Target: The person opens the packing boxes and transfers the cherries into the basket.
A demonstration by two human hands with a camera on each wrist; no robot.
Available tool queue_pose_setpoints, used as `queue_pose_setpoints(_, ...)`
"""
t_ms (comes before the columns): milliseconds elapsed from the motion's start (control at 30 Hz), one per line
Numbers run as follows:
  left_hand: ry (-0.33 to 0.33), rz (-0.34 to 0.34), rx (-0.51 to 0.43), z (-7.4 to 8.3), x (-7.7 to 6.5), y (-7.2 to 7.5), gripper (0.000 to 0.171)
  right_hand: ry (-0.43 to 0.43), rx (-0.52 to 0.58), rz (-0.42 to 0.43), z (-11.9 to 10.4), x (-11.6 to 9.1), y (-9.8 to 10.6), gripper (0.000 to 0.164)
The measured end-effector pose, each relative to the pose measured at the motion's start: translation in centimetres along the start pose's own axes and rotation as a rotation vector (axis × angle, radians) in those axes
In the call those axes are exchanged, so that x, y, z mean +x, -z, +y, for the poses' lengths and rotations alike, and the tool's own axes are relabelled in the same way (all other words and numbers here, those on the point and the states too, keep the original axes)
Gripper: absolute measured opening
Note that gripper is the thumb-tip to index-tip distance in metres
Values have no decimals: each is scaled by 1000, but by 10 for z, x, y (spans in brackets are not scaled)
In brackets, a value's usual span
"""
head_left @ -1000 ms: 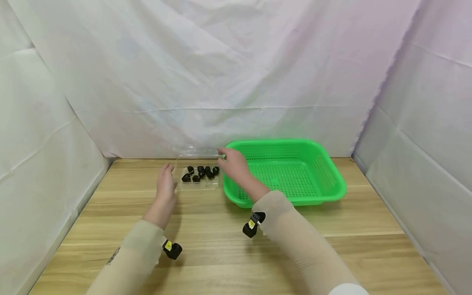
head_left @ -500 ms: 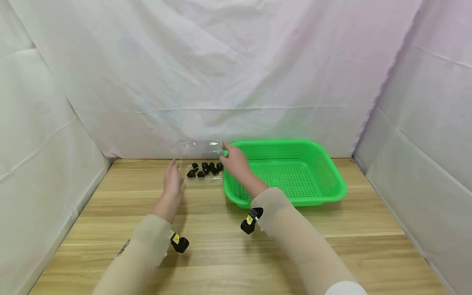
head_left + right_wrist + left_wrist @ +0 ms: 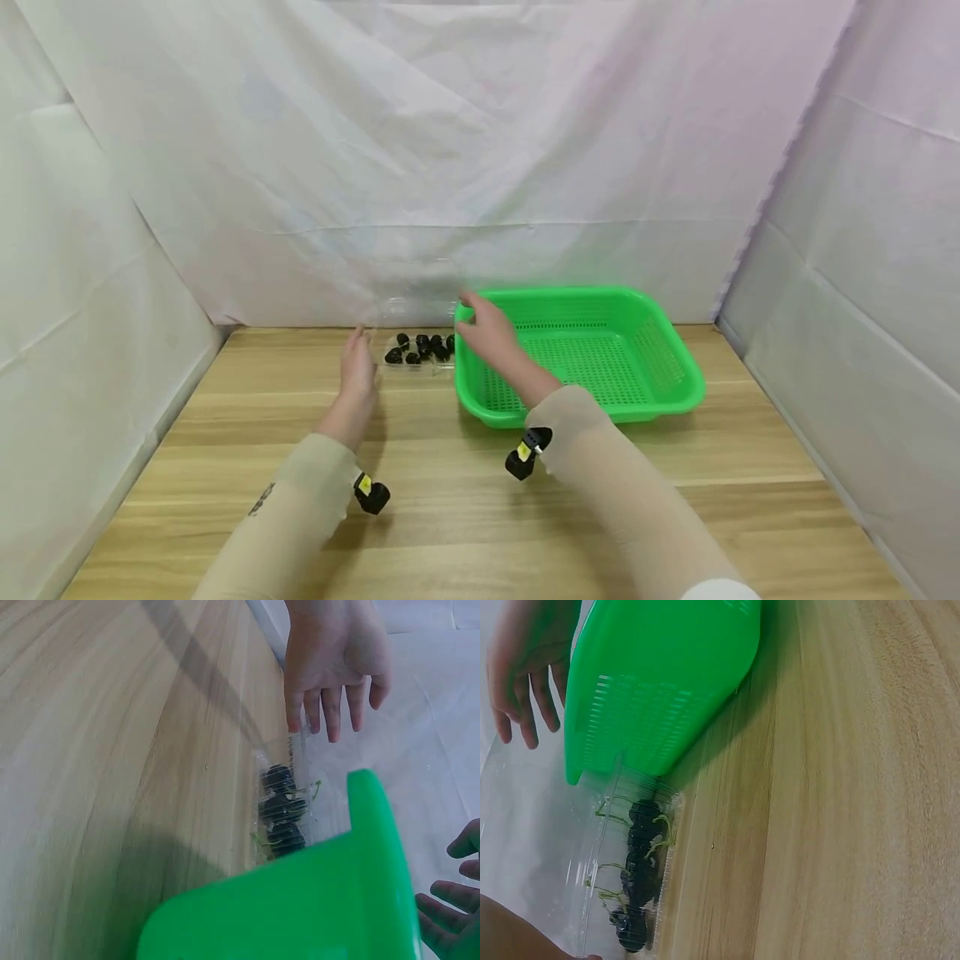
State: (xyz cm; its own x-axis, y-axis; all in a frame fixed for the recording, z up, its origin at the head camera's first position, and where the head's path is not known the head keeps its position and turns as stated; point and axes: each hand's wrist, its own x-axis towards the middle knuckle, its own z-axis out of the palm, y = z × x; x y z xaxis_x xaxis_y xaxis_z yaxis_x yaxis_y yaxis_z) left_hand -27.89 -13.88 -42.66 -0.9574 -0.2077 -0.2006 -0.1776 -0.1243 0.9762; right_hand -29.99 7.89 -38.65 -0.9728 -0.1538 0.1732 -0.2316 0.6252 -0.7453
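White cloth (image 3: 480,125) behind and at both sides, likely there to keep the background plain. Wood-grain desk (image 3: 450,500) carries everything. Green basket (image 3: 577,358) sits upright at the right, back near the cloth, nothing visible inside; its left rim is right beside the clear tray, probably so both fall within easy reach. Beige sleeves, left (image 3: 285,517) and right (image 3: 630,492), come in from the near edge; they stop short of the hands, so fingers are bare. Lid (image 3: 420,312) is raised behind the tray; looks hinged along the rear, which leaves the front side facing the person. Can't tell if it leans on the cloth or stands by its own stiffness. Tray (image 3: 441,368) lies flat on the desk, left of the basket. Right hand (image 3: 491,333) is over the basket's left rim, fingers spread, gripping nothing. Left hand (image 3: 358,367) has fingers extended at the tray's left end, no grip; contact is hard to confirm, but that spot would steady it. Wrist cameras, left (image 3: 371,496) and right (image 3: 521,461), sit inboard, presumably for sightlines. Dark fruits (image 3: 423,343) lie in the tray, walls containing them; thin green stalks (image 3: 660,844) poke out.
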Motion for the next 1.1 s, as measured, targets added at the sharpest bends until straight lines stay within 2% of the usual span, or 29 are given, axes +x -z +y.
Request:
queue_pose_setpoints(200,8,-13,-29,-3,-4,-4,52,56,-70,-31,2,-18,28,53)
queue_pose_setpoints(333,-5,-25,-3,-4,-4,-3,53,126,-115,-45,12,-32,48,48)
queue_pose_setpoints(633,-28,-53,71,-12,-10,2,56,242,-202,-92,48,-72,89,41)
queue_pose_setpoints(867,-52,-49,74,-13,-13,4,56,321,-325,-158,81,-93,118,50)
queue_pose_setpoints(967,-51,-51,73,-12,-15,4,56,331,-356,-162,97,-103,133,54)
queue_pose_setpoints(1100,-42,-49,66,-13,-17,5,56,308,-389,-123,119,-116,151,54)
